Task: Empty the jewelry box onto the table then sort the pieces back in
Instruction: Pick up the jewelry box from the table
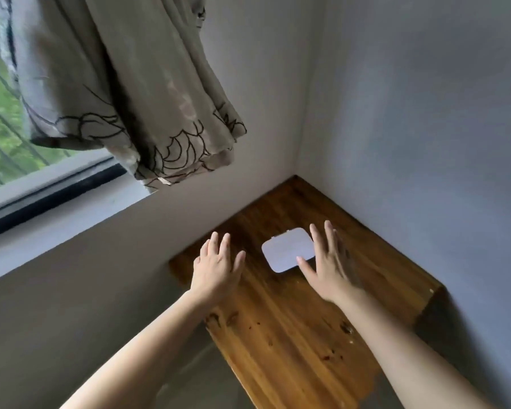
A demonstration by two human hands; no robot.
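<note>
View: head camera, the only one, looking forward and down into a room corner.
Bench: your wooden bench [292, 335] fits into the corner, two grey walls meeting behind it; dark knots and stains in the grain near the front.
Jewelry box: white, rounded rectangle, lid shut, lying flat on the bench [286, 250] toward the back corner; small tab on its far edge. Contents not visible.
Left hand: your left hand [216, 268] is palm down, fingers spread and straight, above the bench's left edge, left of the jewelry box and apart from it.
Left grip: wide open, nothing in it.
Right hand: your right hand [329, 267] is palm down, fingers spread, at the box's right side; it overlaps the box's right edge, thumb across the near right corner.
Right grip: open and flat, not closed round anything; can't tell if it touches the box or hovers just over it.
Forearms: both bare, reaching in from the bottom of the frame, left from bottom-left, right from bottom-right.
Bench surface: only the jewelry box lies on the part you can see.
Window: upper left [9, 128], dark frame, bars outside, green foliage beyond, slightly blurred.
Curtain: beige-grey with black line pattern at the hem [124, 84], hanging over the window's right part, hem clear above the sill.
Wall: grey [425, 113], plain.
</note>
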